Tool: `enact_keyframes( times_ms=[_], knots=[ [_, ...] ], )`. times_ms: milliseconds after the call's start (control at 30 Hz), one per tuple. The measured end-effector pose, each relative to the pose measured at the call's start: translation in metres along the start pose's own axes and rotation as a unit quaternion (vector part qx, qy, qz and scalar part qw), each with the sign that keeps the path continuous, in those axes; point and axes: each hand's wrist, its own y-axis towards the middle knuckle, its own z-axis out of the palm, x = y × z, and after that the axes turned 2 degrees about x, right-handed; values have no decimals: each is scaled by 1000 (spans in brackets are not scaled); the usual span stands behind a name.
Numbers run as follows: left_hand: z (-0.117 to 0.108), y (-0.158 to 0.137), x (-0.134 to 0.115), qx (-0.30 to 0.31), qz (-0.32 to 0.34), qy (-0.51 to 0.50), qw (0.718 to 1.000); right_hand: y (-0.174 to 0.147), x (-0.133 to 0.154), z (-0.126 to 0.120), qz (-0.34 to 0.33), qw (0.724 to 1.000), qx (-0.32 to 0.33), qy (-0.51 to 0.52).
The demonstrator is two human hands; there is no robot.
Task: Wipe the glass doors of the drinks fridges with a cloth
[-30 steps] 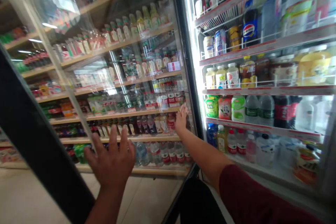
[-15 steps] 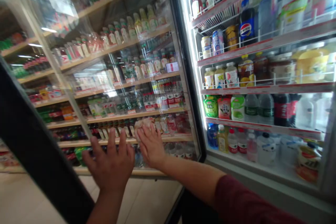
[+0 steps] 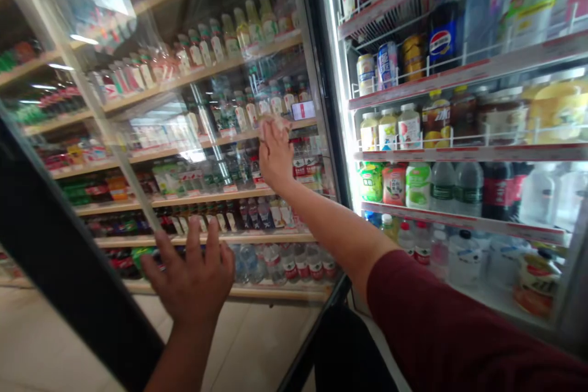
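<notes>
Lengthwise upright, the glass door [image 3: 188, 135] is standing open over floor tiles [image 3: 243, 343], right hand [image 3: 277, 160] holding a cloth [image 3: 285, 124] against it, left hand [image 3: 193, 278] splaying empty.

Labels on my feed
I can make out a Pepsi logo on the dark bottle [image 3: 442, 40]; the green pack's [image 3: 371, 182] characters are too blurred.

The head camera faces the glass door [image 3: 184, 153] — close.

The glass pane [image 3: 184, 147] looks smooth and glossy, the door frame [image 3: 68, 263] matt, the sleeve [image 3: 427, 318] matt cloth.
</notes>
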Motion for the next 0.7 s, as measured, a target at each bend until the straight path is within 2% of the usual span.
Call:
enact_keyframes(
  times_ms=[100,233,333,400,433,500,600,667,700],
  knots=[
    [0,1,-4,-3,6,4,1000,-28,21,-2,-137,988,43,-58],
    [0,1,-5,-12,3,11,1000,-68,45,-16,-256,951,105,-137],
    [0,0,0,-8,16,15,1000,-74,63,-23,-342,917,132,-159],
    [1,-1,2,-4,33,34,999,-62,74,-22,-377,903,129,-162],
    [0,-1,3,-3,38,43,998,-51,77,-20,-379,904,121,-158],
    [0,0,3,-3,43,55,998,-22,76,-14,-339,926,95,-134],
    [-1,2,-3,-1,28,66,997,26,58,-5,-178,982,38,-56],
    [-2,3,-8,13,12,57,998,45,41,-2,-68,997,15,-18],
    [-2,4,-10,23,9,47,999,48,33,-2,-37,999,10,-12]
  ],
)
